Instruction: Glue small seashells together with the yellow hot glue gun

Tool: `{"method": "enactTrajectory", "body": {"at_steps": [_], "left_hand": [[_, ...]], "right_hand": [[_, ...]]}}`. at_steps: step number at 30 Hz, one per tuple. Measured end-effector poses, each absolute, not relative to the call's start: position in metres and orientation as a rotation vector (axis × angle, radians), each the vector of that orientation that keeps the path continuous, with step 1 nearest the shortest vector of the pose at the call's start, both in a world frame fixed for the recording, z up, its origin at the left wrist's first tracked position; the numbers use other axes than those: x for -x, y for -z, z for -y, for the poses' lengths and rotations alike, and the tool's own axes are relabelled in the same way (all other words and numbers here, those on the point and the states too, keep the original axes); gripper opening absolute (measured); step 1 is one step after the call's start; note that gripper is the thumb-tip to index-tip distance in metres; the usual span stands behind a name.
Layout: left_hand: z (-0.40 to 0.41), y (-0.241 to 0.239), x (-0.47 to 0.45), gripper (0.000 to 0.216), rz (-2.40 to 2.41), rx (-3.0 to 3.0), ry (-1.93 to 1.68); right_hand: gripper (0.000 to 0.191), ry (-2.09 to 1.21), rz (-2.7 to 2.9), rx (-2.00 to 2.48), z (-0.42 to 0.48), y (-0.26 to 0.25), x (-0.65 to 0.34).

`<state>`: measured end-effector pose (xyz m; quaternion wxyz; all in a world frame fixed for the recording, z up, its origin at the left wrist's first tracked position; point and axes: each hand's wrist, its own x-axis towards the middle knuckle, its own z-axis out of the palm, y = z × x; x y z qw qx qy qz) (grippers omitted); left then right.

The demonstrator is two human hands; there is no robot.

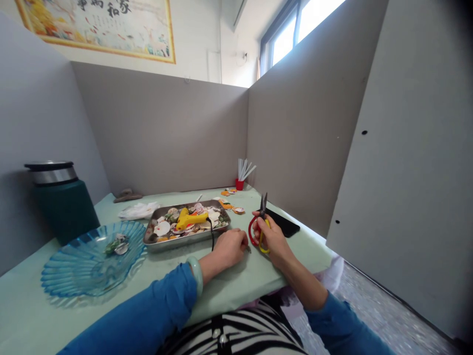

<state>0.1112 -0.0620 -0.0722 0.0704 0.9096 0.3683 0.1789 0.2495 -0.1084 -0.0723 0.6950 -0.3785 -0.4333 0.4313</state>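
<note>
My right hand (274, 235) is closed around a pair of scissors (263, 212) with one red and one yellow handle, its dark blades pointing up. Beside it, my left hand (232, 245) rests over the table with its fingers curled in. A small dark bit shows just under those fingertips, too small to name. Behind my left hand lies a metal tray (188, 242) heaped with paper cutouts and small pieces. On that heap sits a yellow glue gun (192, 219), its black cord (212, 235) running down near my left wrist.
At left are a blue scalloped glass plate (66, 276) with small pieces on it and a dark green flask (65, 207). A black phone-like slab (284, 224) lies behind my right hand. Farther back are a red cup (240, 185) of white sticks, paper cutouts (228, 204) and grey partitions (166, 128).
</note>
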Motion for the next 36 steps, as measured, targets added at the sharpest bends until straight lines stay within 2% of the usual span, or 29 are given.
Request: {"method": "enactTrajectory", "body": {"at_steps": [5, 9, 11, 14, 18, 22, 29, 36], "left_hand": [[0.066, 0.072, -0.105, 0.02, -1.042, -2.742, -0.582], [0.067, 0.071, -0.103, 0.019, -1.044, -2.616, -0.706], [0.065, 0.071, -0.105, 0.015, -1.043, -2.458, -0.808], [0.063, 0.071, -0.11, 0.008, -0.971, -2.131, -0.905], [0.062, 0.07, -0.114, 0.011, -0.769, -1.762, -0.946], [0.067, 0.065, -0.113, 0.014, -0.65, -1.507, -0.96], [0.069, 0.06, -0.112, 0.027, -0.588, -1.48, -0.929], [0.066, 0.057, -0.11, 0.017, -0.695, -1.514, -0.905]], "right_hand": [[0.04, -0.978, 0.975, 0.83, 0.114, 0.072, -0.241], [0.038, -0.836, 1.102, 1.005, 0.115, 0.069, -0.249], [0.037, -0.754, 1.22, 1.1, 0.114, 0.067, -0.257], [0.039, -0.809, 1.324, 1.123, 0.113, 0.065, -0.262], [0.043, -0.941, 1.293, 1.063, 0.116, 0.061, -0.257], [0.049, -0.941, 1.235, 1.038, 0.115, 0.062, -0.255], [0.052, -0.864, 1.132, 0.993, 0.108, 0.067, -0.252], [0.049, -0.919, 1.115, 0.987, 0.111, 0.061, -0.246]]}}
